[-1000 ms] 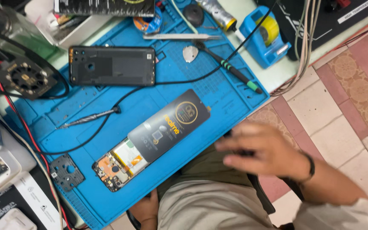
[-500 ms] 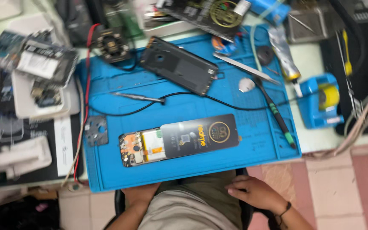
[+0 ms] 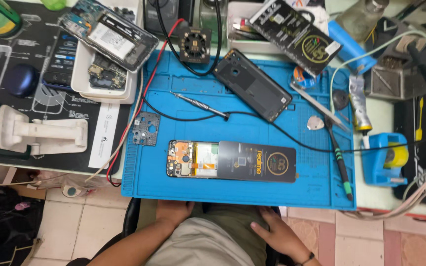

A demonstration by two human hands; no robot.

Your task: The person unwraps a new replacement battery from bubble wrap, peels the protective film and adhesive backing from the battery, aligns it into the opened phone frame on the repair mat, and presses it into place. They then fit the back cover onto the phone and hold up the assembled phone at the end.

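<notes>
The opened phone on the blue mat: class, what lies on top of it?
A black rectangular battery covers most of the opened phone. Only its left end shows, with circuit boards; the rest underneath is hidden.

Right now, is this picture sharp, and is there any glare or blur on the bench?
Head view: sharp and evenly lit, shadows soft; the opened phone on the blue mat reads crisply, with mild sheen on its dark battery; faint glare on the back cover; both hands, left hand and right hand, show no motion blur.
</notes>
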